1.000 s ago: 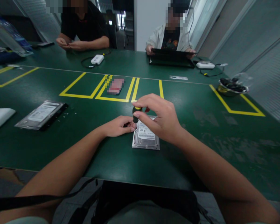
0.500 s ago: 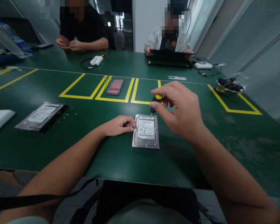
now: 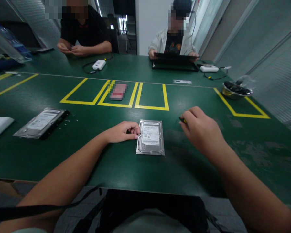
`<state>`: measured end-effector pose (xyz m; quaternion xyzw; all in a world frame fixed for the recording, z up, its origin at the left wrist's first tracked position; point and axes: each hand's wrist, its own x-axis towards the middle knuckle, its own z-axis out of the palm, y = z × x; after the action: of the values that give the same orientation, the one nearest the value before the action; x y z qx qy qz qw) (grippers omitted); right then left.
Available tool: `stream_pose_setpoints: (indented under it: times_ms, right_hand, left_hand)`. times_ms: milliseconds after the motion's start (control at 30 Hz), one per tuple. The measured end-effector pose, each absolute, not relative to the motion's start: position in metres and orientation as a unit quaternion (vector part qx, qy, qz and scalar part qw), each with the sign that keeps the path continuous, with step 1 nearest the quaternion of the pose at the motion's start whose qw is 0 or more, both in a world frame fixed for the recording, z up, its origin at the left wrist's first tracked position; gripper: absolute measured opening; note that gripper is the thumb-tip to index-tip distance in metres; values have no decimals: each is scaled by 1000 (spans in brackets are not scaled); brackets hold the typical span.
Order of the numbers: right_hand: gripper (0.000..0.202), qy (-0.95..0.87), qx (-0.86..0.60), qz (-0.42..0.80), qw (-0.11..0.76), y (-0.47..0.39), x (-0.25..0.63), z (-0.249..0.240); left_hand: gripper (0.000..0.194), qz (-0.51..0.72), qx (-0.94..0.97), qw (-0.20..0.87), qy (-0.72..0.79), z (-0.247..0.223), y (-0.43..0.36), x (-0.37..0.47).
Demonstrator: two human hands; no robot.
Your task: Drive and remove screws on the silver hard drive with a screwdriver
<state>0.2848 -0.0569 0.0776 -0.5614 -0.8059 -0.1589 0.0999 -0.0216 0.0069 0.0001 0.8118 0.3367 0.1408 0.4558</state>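
A silver hard drive (image 3: 150, 139) with a white label lies flat on the green table in front of me. My left hand (image 3: 126, 132) rests at its left edge, fingers curled and closed against the side of the drive. To the right of the drive and apart from it, my right hand (image 3: 196, 126) is closed around a small black and yellow screwdriver (image 3: 183, 120). Most of the screwdriver, including its tip, is hidden by my fingers.
Another hard drive (image 3: 42, 123) lies at left, with several tiny bits beside it. A metal bowl (image 3: 235, 94) of dark items stands at right. A pinkish packet (image 3: 118, 91) sits inside yellow tape markings. Two people sit across the table, one holding a dark panel (image 3: 176, 58).
My right hand has moved right and down with the screwdriver, away from the drive's top right corner. My left hand stays at the drive's left edge.
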Motion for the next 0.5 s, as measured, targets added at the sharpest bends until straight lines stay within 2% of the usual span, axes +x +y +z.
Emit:
stream_pose_setpoints:
  times_ms: [167,400,500]
  right_hand:
    - [16,-775,-607,-173,18,-66,286,56]
    - [21,-757,-643,-72,-88,-68,290,35]
    - [21,-753,-648,-47,-105,-66,295,32]
  left_hand:
    - [28,142,806,468,334,1,8,-23]
    - [27,146,802,473,334,0,8,-21]
    - [25,146,805,468,334,1,7,-20]
